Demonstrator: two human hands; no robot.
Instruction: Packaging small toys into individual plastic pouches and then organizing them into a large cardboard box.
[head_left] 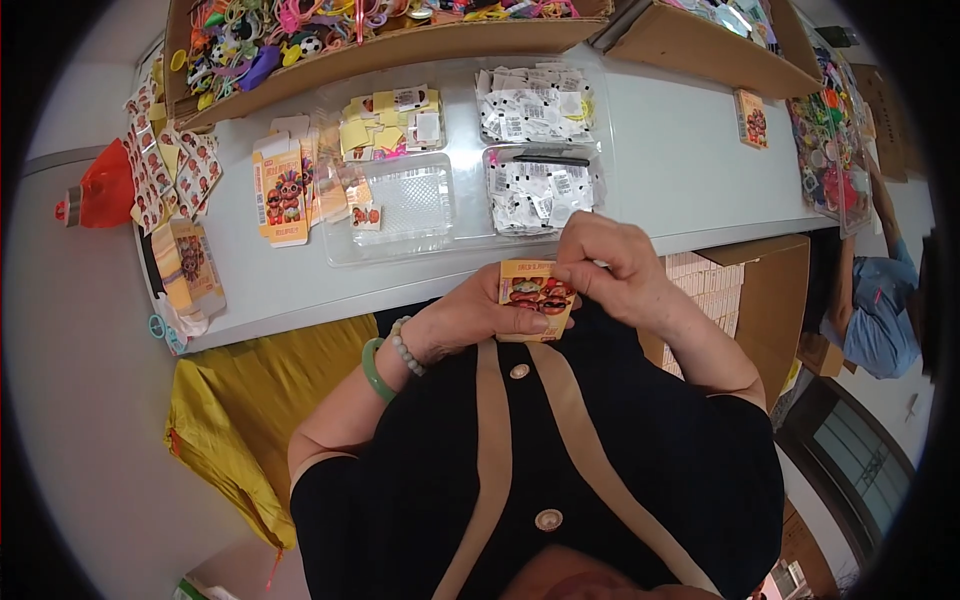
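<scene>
A small orange cardboard box [537, 303] with cartoon figures on its face is held upright in front of my chest. My left hand [485, 310] grips it from the left, thumb across its lower front. At the box's upper right corner, my right hand [608, 270] is closed, thumb and forefinger pinching the edge; whether a flap or something small is between them is hidden. Just beyond my hands lies a clear plastic tray [400, 252], holding white printed packets [540, 195] and yellow and white paper pieces [385, 130] in separate compartments.
Flat orange cartons [283, 195] and sticker sheets [165, 170] lie on the left. Cardboard boxes of colourful trinkets [290, 50] line the far edge. One orange box [751, 118] stands at the right. An open carton [765, 290] of packed boxes is beside me; another person [880, 315] is farther right.
</scene>
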